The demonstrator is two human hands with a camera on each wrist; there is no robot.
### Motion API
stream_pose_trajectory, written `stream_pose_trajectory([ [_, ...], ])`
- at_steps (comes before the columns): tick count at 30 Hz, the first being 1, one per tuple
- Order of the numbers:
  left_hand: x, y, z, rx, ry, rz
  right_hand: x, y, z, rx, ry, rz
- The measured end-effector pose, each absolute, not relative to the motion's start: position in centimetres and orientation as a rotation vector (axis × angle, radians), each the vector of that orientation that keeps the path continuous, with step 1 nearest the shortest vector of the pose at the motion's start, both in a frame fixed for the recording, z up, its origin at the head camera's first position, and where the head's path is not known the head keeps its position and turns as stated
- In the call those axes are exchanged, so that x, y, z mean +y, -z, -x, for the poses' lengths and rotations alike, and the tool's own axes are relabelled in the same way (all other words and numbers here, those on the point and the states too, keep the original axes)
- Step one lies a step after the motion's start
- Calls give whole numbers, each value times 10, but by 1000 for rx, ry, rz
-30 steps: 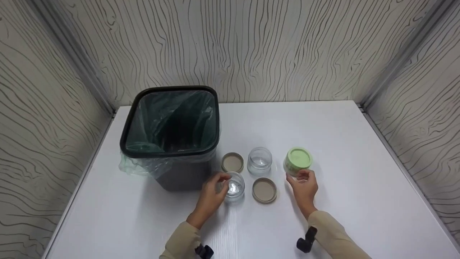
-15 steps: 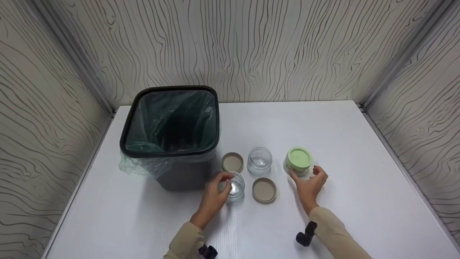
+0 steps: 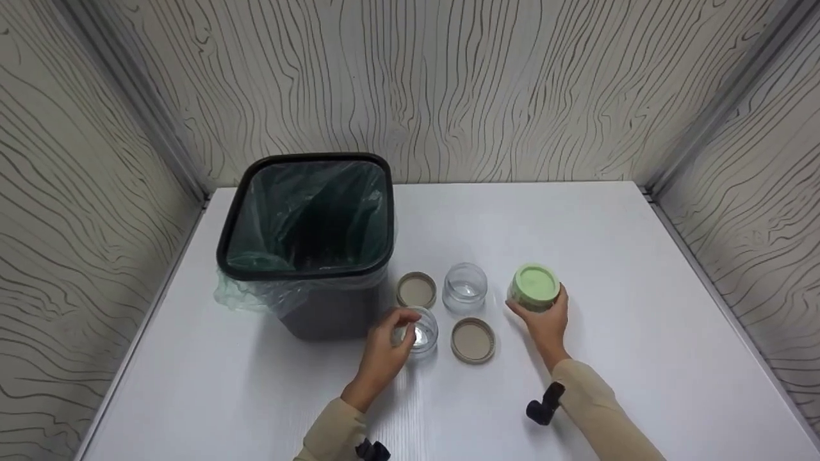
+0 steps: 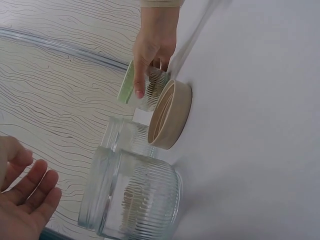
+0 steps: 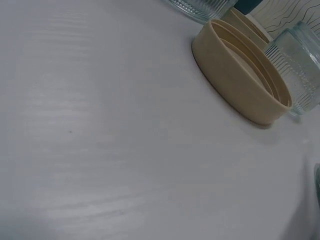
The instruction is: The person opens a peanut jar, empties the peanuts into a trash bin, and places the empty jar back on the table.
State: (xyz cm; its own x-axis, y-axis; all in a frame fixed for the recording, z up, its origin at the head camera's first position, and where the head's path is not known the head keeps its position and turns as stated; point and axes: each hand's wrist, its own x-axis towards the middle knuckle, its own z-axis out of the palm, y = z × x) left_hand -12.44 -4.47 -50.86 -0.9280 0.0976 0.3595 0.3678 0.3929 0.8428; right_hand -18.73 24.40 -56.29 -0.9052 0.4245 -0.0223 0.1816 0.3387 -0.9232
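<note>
My right hand (image 3: 546, 323) grips a ribbed glass jar (image 4: 154, 90) with a light green lid (image 3: 537, 283), thumb on its left and fingers round its right side. In the left wrist view that thumb lies along the ribbed wall. My left hand (image 3: 383, 353) hovers just left of an open clear jar (image 3: 425, 334), its fingers loosely bent and apart from the glass. Another lidless clear jar (image 3: 466, 288) stands farther back. Two beige lids lie hollow side up: a front lid (image 3: 473, 340) and a rear lid (image 3: 416, 290). The right wrist view does not show the right hand.
A dark grey bin (image 3: 330, 314) lined with a green plastic bag (image 3: 256, 221) stands on the left of the white table (image 3: 608, 256). Wood-patterned panels (image 3: 448, 89) close off the back and both sides.
My right hand first moved rightward with its fingers spreading, then closed round the green-lidded jar. The left hand shifted only slightly; the other jars and lids stayed put.
</note>
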Motion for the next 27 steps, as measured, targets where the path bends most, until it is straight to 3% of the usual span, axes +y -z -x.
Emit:
stream_pose_trajectory([
  [27,-46,512,120,-2388,1600,390,249,563,192,-2413,-1527,610],
])
